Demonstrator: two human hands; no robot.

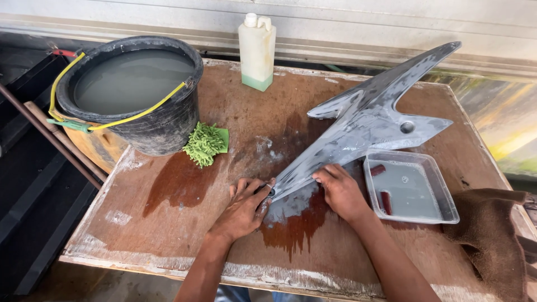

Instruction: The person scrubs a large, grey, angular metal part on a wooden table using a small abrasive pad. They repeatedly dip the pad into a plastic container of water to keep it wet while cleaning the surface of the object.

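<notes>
A long grey pointed body panel [363, 126], wet and dull, lies across the wooden table [168, 223] from the near middle to the far right. My left hand [243, 207] rests flat at its near tip, fingers pressed against the tip's edge. My right hand [338, 190] lies on the panel's lower edge just right of the tip, fingers curled over it; whether something small is under the fingers is hidden. Grey water has pooled around the tip and runs toward the front edge.
A black bucket [134, 92] of cloudy water with a yellow handle stands at the back left, a green fluffy mitt [205, 144] beside it. A pale plastic bottle [257, 50] stands at the back. A clear tray [411, 187] of grey water sits right, a brown cloth [492, 235] beyond.
</notes>
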